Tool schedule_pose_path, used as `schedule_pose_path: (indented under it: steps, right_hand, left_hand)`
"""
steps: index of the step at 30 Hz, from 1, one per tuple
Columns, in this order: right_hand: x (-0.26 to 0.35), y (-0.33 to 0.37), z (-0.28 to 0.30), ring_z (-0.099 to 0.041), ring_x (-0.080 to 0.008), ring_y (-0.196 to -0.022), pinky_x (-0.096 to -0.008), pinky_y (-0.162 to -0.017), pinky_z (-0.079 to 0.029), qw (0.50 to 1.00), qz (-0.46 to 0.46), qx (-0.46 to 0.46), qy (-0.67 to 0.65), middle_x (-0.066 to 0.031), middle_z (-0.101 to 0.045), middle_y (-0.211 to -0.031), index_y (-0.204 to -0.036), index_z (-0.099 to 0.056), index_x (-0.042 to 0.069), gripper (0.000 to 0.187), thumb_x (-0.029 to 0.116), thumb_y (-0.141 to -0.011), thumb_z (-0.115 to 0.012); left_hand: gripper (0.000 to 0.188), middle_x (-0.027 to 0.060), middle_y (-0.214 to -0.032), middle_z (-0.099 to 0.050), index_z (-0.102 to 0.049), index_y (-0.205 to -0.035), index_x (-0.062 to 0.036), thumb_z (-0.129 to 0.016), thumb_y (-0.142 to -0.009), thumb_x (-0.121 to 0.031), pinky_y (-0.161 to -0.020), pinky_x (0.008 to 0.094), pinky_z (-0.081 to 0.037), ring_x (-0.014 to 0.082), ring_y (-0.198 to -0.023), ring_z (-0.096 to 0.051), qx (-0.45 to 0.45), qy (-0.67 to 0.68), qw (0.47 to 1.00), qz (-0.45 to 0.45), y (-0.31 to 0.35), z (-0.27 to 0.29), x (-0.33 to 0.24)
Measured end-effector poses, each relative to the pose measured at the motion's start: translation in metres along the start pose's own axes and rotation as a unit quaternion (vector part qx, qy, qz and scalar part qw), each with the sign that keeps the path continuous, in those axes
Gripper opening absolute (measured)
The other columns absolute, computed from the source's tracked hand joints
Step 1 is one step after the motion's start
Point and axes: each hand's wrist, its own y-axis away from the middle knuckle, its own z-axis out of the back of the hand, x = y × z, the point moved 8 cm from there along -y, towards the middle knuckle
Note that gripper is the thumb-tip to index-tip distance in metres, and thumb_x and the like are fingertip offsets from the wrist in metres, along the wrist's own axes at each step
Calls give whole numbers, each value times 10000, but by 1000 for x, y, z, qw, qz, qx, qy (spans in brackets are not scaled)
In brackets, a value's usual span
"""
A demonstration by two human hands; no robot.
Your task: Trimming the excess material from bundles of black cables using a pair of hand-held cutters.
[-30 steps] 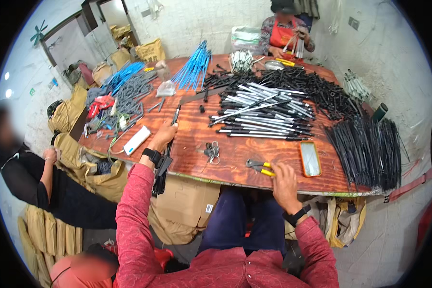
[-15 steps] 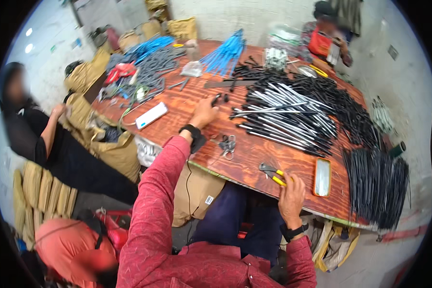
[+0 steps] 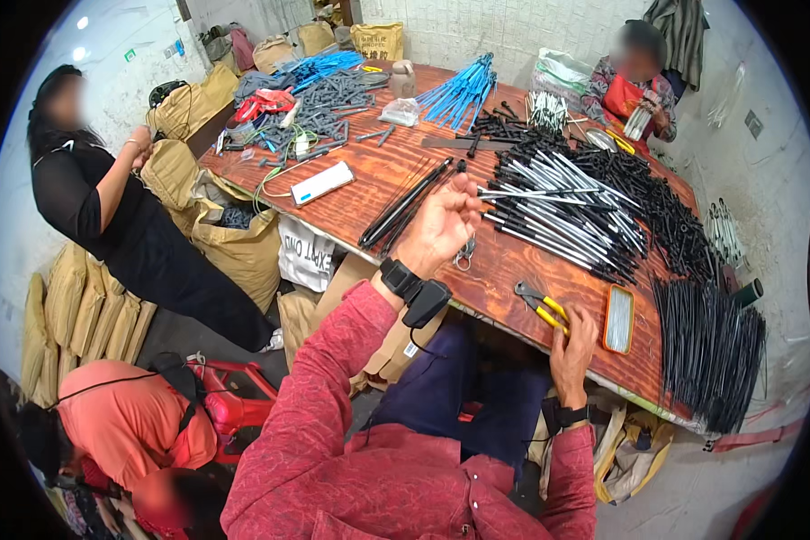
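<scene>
My left hand [image 3: 443,223] is above the table with its fingers curled, close to the ends of the silver-and-black rods [image 3: 571,211]. What its fingers hold, if anything, is hidden. Several long black rods [image 3: 407,205] lie slanted on the table just left of it. Scissors [image 3: 463,255] show partly behind the wrist. At the table's near edge, my right hand [image 3: 574,349] is closed round the yellow handles of pliers [image 3: 542,306], whose dark metal head points away to the left, over the tabletop.
An orange-rimmed box [image 3: 618,319] and bundled thin black strips [image 3: 711,351] are at right. Further off lie black parts [image 3: 661,220], blue rods [image 3: 459,94] and grey pieces [image 3: 319,117]. A white power bank [image 3: 322,183] sits left. Other people are around the table.
My left hand has moved right, toward the silver rods. The long black rods now show on the table beside it. My right hand keeps hold of the pliers. The view has shifted.
</scene>
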Motion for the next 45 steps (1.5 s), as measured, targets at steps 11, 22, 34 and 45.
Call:
schedule_pose_path:
  steps: [11,22,34,45]
  right_hand:
    - [176,-8,33,-646,-192,-1031,-320,-913,-524,898,87,159,-401,-115,-592,-1181,-1268,-558,-10,445,21,-852,-711]
    - [192,16,10,-651,-173,-897,-323,-870,-530,861,-56,215,-458,-82,-652,-1069,-1292,-505,-25,580,173,-830,-795]
    - [190,35,-1,-611,-141,-865,-308,-806,-495,791,-118,306,-517,-68,-652,-996,-1154,-582,-4,442,235,-827,-757]
    - [206,15,37,-590,-206,-892,-351,-805,-477,934,161,193,-252,-85,-611,-971,-1035,-616,22,504,350,-734,-853]
  left_hand:
    - [328,5,-880,-612,-653,-938,-168,-519,-792,94,-627,283,-464,142,-713,-551,84,184,979,-41,59,-90,8]
    - [230,21,-835,-579,-595,-877,-116,-489,-797,72,-595,283,-427,136,-668,-521,27,-5,965,-259,65,-74,-1]
    - [204,26,-716,-605,-616,-729,-11,-462,-809,96,-549,252,-408,125,-599,-540,115,-572,528,-617,112,-157,31]
    - [206,68,-673,-597,-662,-695,-22,-491,-776,61,-532,283,-399,155,-578,-546,26,-514,708,-484,66,-125,27]
